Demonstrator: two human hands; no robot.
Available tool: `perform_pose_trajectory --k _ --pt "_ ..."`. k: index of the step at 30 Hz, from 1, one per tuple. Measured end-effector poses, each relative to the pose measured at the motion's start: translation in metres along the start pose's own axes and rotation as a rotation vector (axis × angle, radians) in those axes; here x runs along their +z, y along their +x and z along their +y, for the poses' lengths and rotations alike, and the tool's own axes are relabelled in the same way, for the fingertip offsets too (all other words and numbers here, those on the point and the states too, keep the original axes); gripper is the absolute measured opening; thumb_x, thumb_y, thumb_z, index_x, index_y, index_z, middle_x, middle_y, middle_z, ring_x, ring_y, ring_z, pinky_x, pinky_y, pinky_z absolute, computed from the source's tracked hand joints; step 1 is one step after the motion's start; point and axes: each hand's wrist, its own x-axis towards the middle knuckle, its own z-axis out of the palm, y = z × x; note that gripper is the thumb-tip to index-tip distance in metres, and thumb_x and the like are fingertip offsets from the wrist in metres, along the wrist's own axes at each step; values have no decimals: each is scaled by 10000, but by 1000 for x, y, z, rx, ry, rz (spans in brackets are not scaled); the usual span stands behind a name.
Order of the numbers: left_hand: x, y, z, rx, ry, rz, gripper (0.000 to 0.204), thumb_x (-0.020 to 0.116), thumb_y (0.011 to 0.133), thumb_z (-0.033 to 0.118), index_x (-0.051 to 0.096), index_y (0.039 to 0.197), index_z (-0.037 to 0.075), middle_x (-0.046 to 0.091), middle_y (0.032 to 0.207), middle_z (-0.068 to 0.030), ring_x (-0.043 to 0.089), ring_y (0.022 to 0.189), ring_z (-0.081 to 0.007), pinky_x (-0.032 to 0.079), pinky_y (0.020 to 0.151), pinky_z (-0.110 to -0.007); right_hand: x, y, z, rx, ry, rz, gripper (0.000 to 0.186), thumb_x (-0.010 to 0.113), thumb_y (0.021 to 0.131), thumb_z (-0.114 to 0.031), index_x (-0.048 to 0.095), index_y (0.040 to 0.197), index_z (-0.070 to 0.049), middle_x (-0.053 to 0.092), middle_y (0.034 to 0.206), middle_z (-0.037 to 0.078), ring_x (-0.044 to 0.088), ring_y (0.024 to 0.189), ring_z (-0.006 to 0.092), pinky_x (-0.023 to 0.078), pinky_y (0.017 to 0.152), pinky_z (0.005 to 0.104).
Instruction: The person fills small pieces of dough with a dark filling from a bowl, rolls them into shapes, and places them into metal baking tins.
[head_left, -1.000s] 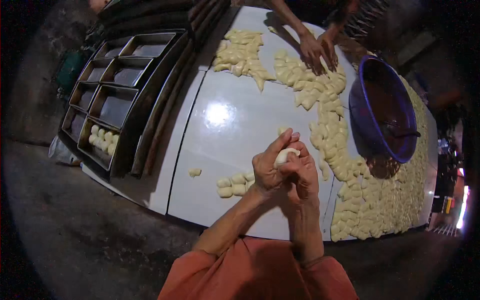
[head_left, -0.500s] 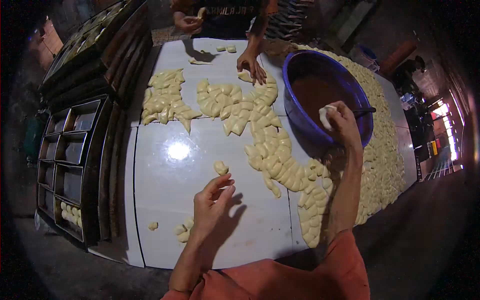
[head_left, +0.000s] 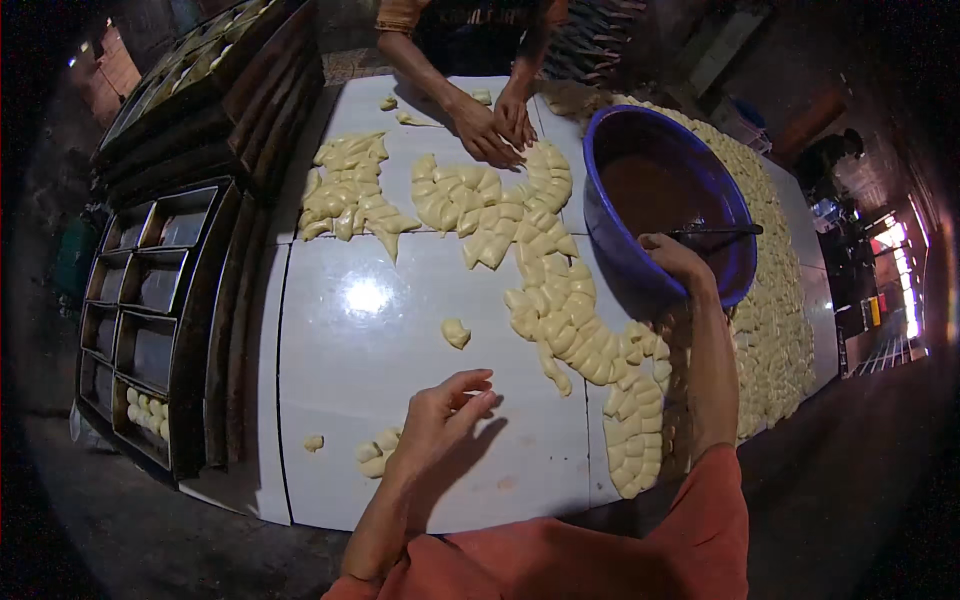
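Observation:
My left hand (head_left: 445, 415) hovers low over the white tiled table (head_left: 360, 380), fingers apart and holding nothing. A lone pale dough piece (head_left: 455, 333) lies just beyond it, and a small cluster of pieces (head_left: 378, 455) is to its left. My right hand (head_left: 672, 258) is at the near-left rim of the purple basin (head_left: 612, 215) with curled fingers; what they hold is hidden. The basin contains brown contents (head_left: 645, 180) and a dark-handled utensil (head_left: 725, 230) just beyond that hand. A winding band of cut dough pieces (head_left: 560, 320) runs between my two hands and up the table.
A co-worker's hands (head_left: 490, 130) touch dough at the far edge. Stacked metal trays (head_left: 200, 90) stand at the left, with a sectioned pan (head_left: 150, 280) holding dough balls in its lower compartment. A dense field of dough pieces (head_left: 770, 330) covers the right side.
My hands have gone from being together around a dough piece to apart; the right moved to the basin, where the dough it held has left sight. The co-worker's hands have come together on the dough.

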Motion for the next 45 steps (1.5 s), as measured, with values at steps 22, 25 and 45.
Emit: perform_pose_trajectory --k 22,25,45 --pt "-17 8 -25 105 -941 311 299 638 1007 205 673 1177 -39 718 1024 -68 671 883 -114 540 831 -256 253 -122 -201 -445 1302 -288 409 725 869 -113 562 1241 -60 631 1140 106 641 1006 186 553 876 329" --pt "-27 -1 -26 144 -853 435 291 688 970 160 692 1164 -57 730 967 -74 671 835 -106 551 770 -239 284 -135 -217 -655 668 210 612 799 788 -82 558 1351 -62 491 1383 134 573 1185 243 509 992 385" --pt "-67 -25 3 105 -454 221 331 736 928 250 706 1146 2 720 997 -76 686 914 -137 582 756 -275 301 -142 -223 -782 524 235 382 727 881 -31 648 1254 -24 649 1154 120 626 945 173 512 799 296"
